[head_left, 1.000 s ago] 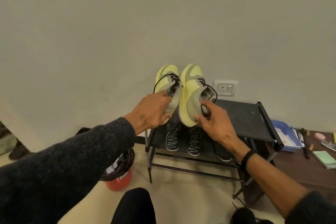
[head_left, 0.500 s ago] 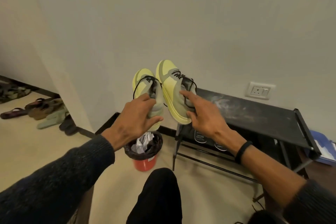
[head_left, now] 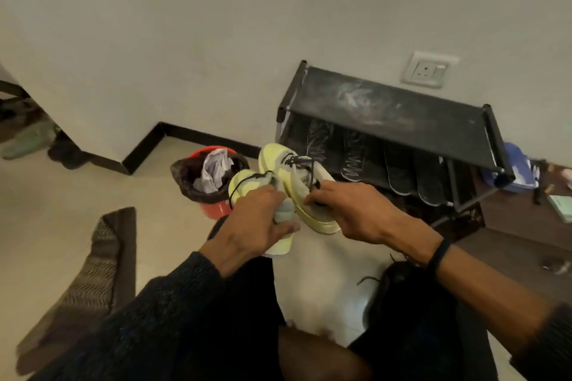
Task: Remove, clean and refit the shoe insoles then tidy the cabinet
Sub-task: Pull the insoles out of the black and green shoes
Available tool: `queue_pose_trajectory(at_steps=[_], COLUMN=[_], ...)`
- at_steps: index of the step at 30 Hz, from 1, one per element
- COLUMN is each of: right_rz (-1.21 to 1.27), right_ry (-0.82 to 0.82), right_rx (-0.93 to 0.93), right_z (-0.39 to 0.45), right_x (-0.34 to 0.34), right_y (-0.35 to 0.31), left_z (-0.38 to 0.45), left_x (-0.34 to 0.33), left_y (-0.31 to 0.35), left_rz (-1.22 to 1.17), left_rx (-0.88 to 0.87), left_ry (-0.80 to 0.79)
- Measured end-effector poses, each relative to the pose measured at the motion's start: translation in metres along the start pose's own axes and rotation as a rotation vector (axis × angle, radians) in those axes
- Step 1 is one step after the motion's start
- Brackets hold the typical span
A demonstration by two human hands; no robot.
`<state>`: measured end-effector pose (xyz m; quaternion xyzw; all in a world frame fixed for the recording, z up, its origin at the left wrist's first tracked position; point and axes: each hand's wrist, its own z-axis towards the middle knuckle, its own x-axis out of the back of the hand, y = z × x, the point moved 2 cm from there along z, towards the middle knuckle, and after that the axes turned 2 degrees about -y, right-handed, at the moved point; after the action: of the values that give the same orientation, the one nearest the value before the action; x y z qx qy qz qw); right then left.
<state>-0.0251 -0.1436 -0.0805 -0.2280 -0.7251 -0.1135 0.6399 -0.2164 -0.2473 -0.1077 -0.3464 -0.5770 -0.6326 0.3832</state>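
Observation:
I hold a pair of yellow-green sneakers with black laces in front of me, low over the floor. My left hand (head_left: pixel 257 219) grips the left sneaker (head_left: pixel 247 189) at its heel collar. My right hand (head_left: pixel 349 210) grips the right sneaker (head_left: pixel 294 182) at its opening, fingers curled into it. Several dark insoles (head_left: pixel 353 158) lie side by side on the lower shelf of the black shoe rack (head_left: pixel 402 111), behind and right of the shoes.
A red bin (head_left: pixel 213 176) lined with a black bag and holding crumpled paper stands left of the rack. A brown mat (head_left: pixel 89 275) lies at the lower left. A black shoe (head_left: pixel 399 281) sits under my right wrist. A low wooden table (head_left: pixel 526 213) with small items is right.
Both hands have brought the sneakers down from in front of the wall to near the floor, left of the rack. My view has tilted downward.

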Motion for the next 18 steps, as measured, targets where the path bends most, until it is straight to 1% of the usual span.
queue_pose_trajectory(at_steps=[2,4,8,12,15,17,18], right_rz=[0.033,0.052,0.095,0.132,0.206,0.259,0.275], right_ry=[-0.056,-0.092,-0.132,-0.275,-0.355,-0.394,-0.410], right_rx=[-0.016,-0.051,-0.139,-0.230,-0.331,-0.388,-0.408], right_z=[-0.013,-0.025,-0.035,-0.028,-0.016,-0.006,-0.001], right_x=[-0.021,-0.038,-0.070,-0.122,-0.159,-0.181,-0.191], right_y=[0.012,0.025,0.053,0.072,0.085,0.093,0.096], left_z=[0.005,0.012,0.037,0.053,0.059,0.065,0.068], left_x=[-0.024,-0.047,-0.101,-0.165,-0.204,-0.227,-0.240], left_y=[0.012,0.018,0.015,0.003,-0.016,-0.029,-0.035], left_rz=[0.011,-0.002,-0.053,-0.107,-0.123,-0.144,-0.150], left_rx=[-0.034,-0.042,0.012,0.083,0.198,0.280,0.310], left_ry=[-0.064,-0.096,-0.187,-0.362,-0.514,-0.569,-0.570])
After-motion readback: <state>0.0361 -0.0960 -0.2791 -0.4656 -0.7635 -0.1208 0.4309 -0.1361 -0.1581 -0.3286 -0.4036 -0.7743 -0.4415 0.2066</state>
